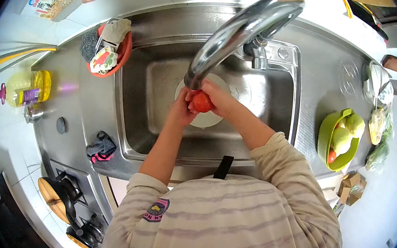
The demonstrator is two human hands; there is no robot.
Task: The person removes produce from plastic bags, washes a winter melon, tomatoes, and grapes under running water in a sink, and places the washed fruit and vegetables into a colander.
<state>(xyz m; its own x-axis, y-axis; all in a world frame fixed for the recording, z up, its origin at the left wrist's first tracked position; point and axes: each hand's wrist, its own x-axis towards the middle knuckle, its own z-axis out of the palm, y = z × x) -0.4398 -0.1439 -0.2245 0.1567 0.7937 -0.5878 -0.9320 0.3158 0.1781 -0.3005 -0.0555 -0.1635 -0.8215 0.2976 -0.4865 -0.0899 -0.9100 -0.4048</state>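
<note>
Under the mouth of the curved chrome faucet (247, 30), a red tomato (203, 102) is held between both hands over the steel sink (146, 133). My left hand (187, 107) is closed against the tomato's left side, its fingers partly hidden. My right hand (217, 97) wraps the tomato from above and the right, its fingertips partly behind the faucet's end. Below the hands, a pale round plate (207, 121) lies in the sink, partly covered by them.
A green basket (323, 139) of vegetables stands right of the sink. A red bowl (127, 51) with cloths and scrubbers sits at the left, near a dark cloth (101, 147) and an oil bottle (28, 87). The stove (74, 178) is at lower left.
</note>
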